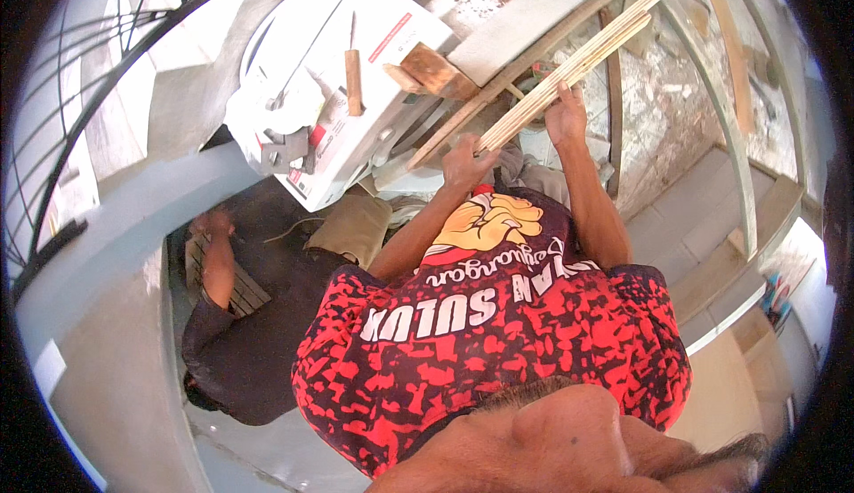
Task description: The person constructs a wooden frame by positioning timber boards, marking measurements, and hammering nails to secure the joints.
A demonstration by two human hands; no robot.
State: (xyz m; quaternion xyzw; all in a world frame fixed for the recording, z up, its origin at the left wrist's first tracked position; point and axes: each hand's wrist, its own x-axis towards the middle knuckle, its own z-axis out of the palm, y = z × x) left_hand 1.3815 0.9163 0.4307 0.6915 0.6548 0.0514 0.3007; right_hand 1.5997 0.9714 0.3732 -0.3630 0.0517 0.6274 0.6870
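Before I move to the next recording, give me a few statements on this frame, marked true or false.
1. The left hand and right hand both hold the wood strips. True.
2. The left hand is nearer the strips' far end. False: the right hand is.
3. In the picture, the wood-handled tool lies left of the wood block. True.
4. That tool lies on the strips. False: it lies on the white box.
5. The other person's sleeve is black. True.

The box point(381, 101) is white and red. Right of it, the wooden strips point(578, 66) are pale tan; near it, the shirt point(498, 359) shows red-and-black patches.
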